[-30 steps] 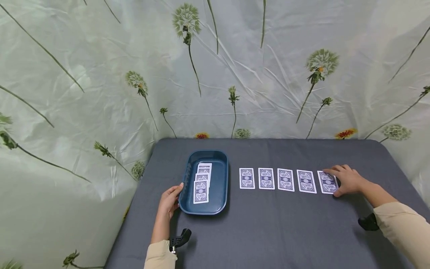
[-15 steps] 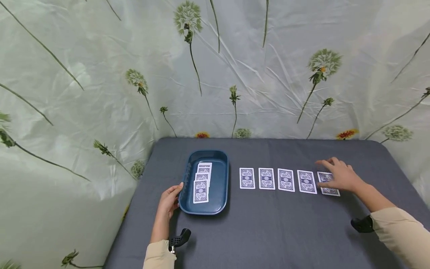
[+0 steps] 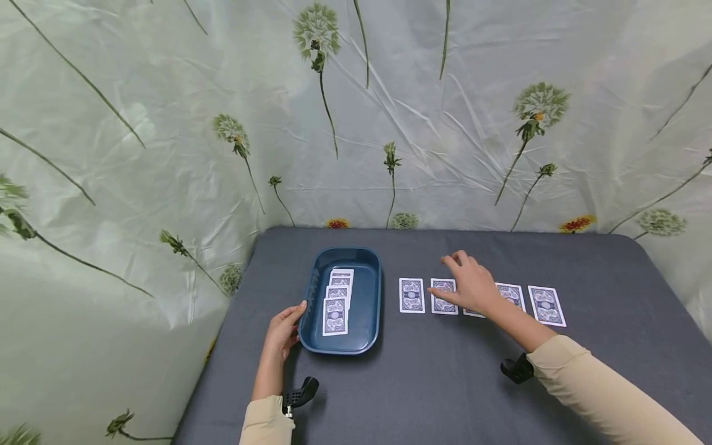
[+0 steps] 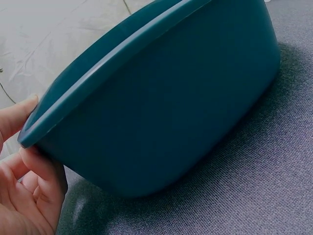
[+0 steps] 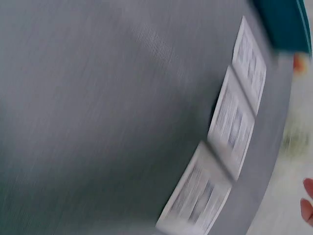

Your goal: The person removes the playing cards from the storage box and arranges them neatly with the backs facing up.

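A blue tray (image 3: 364,337) stands on the left of the table, with several overlapping face-down playing cards (image 3: 335,316) inside. My left hand (image 3: 282,330) grips the tray's left rim; in the left wrist view the thumb lies over the rim (image 4: 93,73) and curled fingers sit beneath it. To the right of the tray runs a row of face-down playing cards, from the leftmost card (image 3: 411,295) to the rightmost card (image 3: 547,305). My right hand (image 3: 473,285) hovers over the middle of this row, fingers spread and holding nothing, partly hiding some cards.
A grey cloth covers the table (image 3: 423,383). Behind it and at the left hangs a pale curtain (image 3: 267,123) with a dandelion print. A black wrist camera (image 3: 300,392) sticks out beside the left wrist, and another camera (image 3: 517,369) below the right wrist.
My right hand has left the rightmost card and moved left over the middle of the row. That card lies slightly turned on the table. The left hand still holds the tray.
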Tool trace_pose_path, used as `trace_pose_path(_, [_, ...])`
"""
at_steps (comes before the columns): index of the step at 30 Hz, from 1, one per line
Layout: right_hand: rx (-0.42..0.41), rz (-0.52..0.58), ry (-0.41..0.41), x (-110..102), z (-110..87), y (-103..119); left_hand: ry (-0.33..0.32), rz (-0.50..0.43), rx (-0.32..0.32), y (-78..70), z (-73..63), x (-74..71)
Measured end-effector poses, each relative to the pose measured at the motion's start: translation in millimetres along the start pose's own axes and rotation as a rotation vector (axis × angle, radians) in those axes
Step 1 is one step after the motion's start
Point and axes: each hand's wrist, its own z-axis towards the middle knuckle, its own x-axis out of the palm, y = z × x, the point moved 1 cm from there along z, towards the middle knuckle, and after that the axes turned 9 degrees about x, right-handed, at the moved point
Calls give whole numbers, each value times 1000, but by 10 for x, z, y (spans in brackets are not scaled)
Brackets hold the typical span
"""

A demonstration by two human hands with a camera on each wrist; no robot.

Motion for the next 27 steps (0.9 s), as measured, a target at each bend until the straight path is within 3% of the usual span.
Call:
trace_pose_path(8, [-182, -3, -49, 296, 144, 893, -7, 14, -14, 12, 5, 7])
trace_pose_path(15, [-302, -22, -59, 572, 162, 1390, -13, 8, -14, 10, 12, 29])
trace_pose_path(21, [-297, -42, -29, 771, 138, 1640, -8, 2, -12, 29, 37, 28])
trace_pose_path(27, [-218, -96, 119, 922, 172, 1811, -16, -6, -2, 42, 36, -2])
